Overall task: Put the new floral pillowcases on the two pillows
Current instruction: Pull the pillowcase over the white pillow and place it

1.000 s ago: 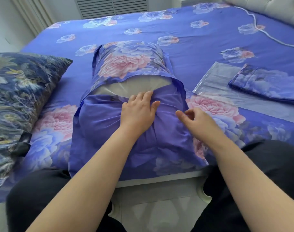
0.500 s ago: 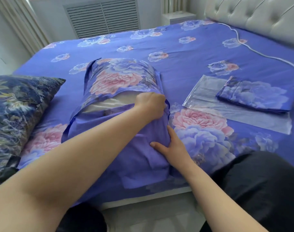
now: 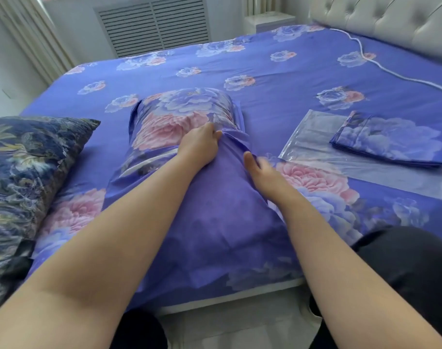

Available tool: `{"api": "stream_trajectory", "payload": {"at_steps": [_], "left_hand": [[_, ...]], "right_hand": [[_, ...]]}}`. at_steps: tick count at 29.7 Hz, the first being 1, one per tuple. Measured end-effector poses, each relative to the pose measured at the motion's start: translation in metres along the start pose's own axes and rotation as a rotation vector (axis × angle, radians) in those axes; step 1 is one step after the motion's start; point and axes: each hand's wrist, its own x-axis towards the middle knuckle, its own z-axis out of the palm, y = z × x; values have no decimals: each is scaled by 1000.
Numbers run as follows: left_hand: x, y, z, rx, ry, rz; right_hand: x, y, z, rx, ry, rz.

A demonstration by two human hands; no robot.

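A pillow in a new purple floral pillowcase (image 3: 187, 114) lies lengthwise on the bed in front of me. My left hand (image 3: 199, 144) grips the plain purple flap (image 3: 222, 197) where it meets the flowered part; its fingertips are hidden in the fold. My right hand (image 3: 262, 172) lies against the pillow's right side, fingers curled down into the fabric beside it. The white pillow is fully hidden under the cloth. A second pillow in a dark floral case (image 3: 26, 172) lies at the left. Another folded floral pillowcase (image 3: 391, 142) rests at the right.
The folded case sits on a clear plastic bag (image 3: 315, 157) on the purple floral sheet (image 3: 278, 84). A white cable (image 3: 391, 71) runs across the bed near the tufted headboard (image 3: 391, 23). My dark-clad knees are at the bed's near edge.
The flap has been pulled up over the gap, hiding the white pillow. My left hand moved farther up the pillow; my right hand shifted up along its right side.
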Motion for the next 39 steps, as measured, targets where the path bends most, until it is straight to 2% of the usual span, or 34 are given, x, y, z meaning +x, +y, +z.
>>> {"api": "stream_trajectory", "payload": {"at_steps": [2,4,6,8,9,12,15,18,21,23,24,25,27,29,32,35,39], "left_hand": [[2,1,-3,-69,10,-19],[4,-12,-12,-171,33,-68],[4,-33,-22,-315,35,-110],[-6,-50,-30,-411,30,-108],[-14,-55,-33,-383,54,-80],[-44,-79,-26,-160,240,-20],[-73,-103,-15,-81,273,-102],[-87,-117,-17,-217,188,-84],[-101,-119,-19,-498,218,-66],[-118,-117,-7,-557,294,-11],[-126,-117,3,-549,337,10],[-134,-116,12,-530,389,20],[-150,-114,27,-506,512,-2],[-167,-115,40,-568,594,-74],[-195,-116,58,-737,616,-226],[-211,-117,66,-771,524,-297],[-229,-114,77,-836,412,-371]], "right_hand": [[-5,-18,18,342,-168,-85],[-7,-22,29,445,-155,-176],[-7,-12,34,301,-38,-147],[-8,2,38,-26,31,-69],[-8,7,38,-127,15,-26],[0,19,33,-212,10,6],[0,10,28,-276,64,-140],[4,-7,9,-312,151,-281],[26,-6,-19,-389,314,-203],[33,3,-22,-557,383,-100],[31,5,-16,-636,429,-105],[26,6,-7,-655,499,-193],[7,-1,18,-541,580,-531],[-21,-10,48,-442,442,-816],[-52,-11,92,-640,144,-1033],[-56,-8,117,-945,-50,-985],[-57,-9,116,-825,-34,-971]]}}
